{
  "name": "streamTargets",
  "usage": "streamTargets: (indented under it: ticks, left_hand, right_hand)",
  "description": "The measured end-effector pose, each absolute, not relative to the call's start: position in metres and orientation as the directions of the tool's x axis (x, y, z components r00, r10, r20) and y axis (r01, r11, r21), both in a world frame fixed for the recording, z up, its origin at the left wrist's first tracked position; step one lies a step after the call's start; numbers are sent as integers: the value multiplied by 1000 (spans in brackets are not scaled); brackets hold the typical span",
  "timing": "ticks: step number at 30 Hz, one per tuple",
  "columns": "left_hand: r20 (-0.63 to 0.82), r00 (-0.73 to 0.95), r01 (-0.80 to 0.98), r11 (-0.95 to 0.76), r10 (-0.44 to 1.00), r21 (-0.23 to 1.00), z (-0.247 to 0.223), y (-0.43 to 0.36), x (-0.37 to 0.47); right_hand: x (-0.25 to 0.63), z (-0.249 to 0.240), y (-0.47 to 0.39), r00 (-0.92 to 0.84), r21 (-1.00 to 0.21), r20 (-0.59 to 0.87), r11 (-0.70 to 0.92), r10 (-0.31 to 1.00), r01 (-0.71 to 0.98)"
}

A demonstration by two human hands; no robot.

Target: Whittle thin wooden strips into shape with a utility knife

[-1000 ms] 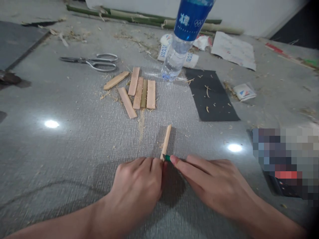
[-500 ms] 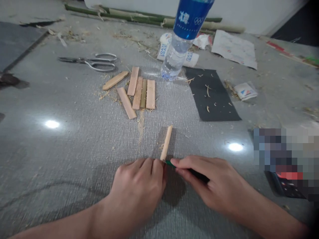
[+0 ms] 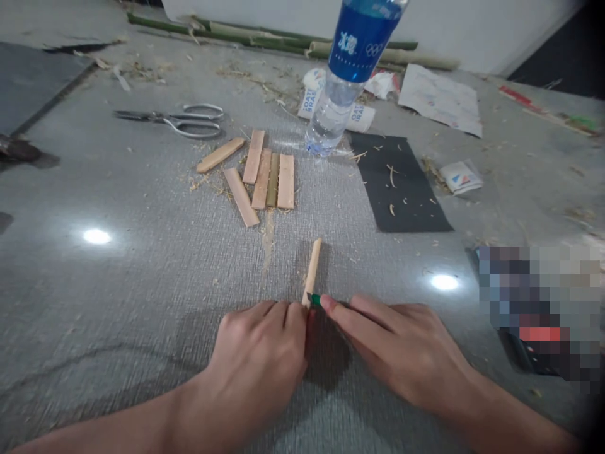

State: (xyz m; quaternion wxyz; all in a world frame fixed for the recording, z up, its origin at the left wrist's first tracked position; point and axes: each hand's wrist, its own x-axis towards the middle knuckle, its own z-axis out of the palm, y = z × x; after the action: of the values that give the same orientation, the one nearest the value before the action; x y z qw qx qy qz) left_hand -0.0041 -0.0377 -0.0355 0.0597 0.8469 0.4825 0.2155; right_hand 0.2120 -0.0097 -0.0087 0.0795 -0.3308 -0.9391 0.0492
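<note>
My left hand (image 3: 265, 353) is closed round the near end of a thin pale bamboo strip (image 3: 312, 268), which points away from me above the grey textured surface. The gripped end is hidden under my fingers. A green-handled craft knife (image 3: 316, 299) is in my right hand (image 3: 397, 340), its small dark blade against the strip just beyond my left fingers. Most of its handle is covered by my fingers. Further off lie several flat bamboo pieces (image 3: 286, 181), some side by side and others at angles, with fine shavings around them.
Metal scissors (image 3: 189, 120) lie beyond the pieces to the left. An upright water bottle (image 3: 352, 69) stands near a black sheet (image 3: 401, 189) strewn with shavings. Green bamboo poles (image 3: 265, 41) run along the wall. A pixelated object (image 3: 529, 302) is at right.
The knife blade has moved slightly up and left along the strip, and my right fingers have turned over the handle, covering more of it. My left hand keeps its hold.
</note>
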Motion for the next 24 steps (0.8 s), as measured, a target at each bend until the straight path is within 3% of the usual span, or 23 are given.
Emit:
streamTargets:
  ticks: [3, 9, 14, 16, 19, 24]
  left_hand:
    - [328, 433, 784, -530, 840, 322, -34, -36, -4]
    - [318, 440, 789, -531, 840, 310, -32, -35, -3]
    - [314, 446, 799, -531, 838, 283, -31, -35, -2]
    - [294, 450, 804, -525, 844, 277, -31, -36, -2]
    - [283, 451, 802, -523, 847, 287, -32, -37, -3]
    - [277, 452, 796, -523, 848, 304, -31, -38, -5]
  right_hand:
    - [210, -10, -10, -697, -246, 110, 699, 708, 671]
    - [208, -5, -9, -622, -633, -23, 470, 783, 615]
    - [205, 2, -3, -564, -758, -206, 235, 799, 609]
    - [203, 1, -2, -558, -761, -189, 238, 808, 603]
    - [202, -4, -6, -587, -697, -49, 394, 808, 599]
    - [206, -14, -20, -651, -283, 127, 657, 748, 699]
